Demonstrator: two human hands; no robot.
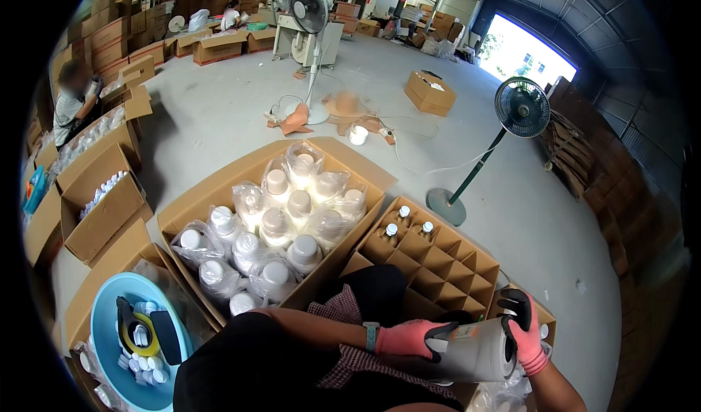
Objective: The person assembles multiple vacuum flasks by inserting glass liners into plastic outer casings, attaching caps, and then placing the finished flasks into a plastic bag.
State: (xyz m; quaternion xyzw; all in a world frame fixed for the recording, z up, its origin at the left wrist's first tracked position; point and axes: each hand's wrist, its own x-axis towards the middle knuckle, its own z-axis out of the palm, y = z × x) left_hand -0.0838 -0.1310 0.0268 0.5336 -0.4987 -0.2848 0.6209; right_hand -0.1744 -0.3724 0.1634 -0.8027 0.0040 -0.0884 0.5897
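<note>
Container (467,357), nearer you than the divided carton (431,273), lies sideways, likely for steadiness: your left hand (410,339) clamps it; your right hand (527,333) touches its end, grip unclear.

Your pink gloves (400,337) look like knitted cloth with a dark coating, the grey cylinder (469,353) like smooth plastic, the divided box (431,275) matt cardboard, the clear bags (330,223) crinkled, glossy film, and the blue basin (106,324) smooth, shiny plastic.
</note>
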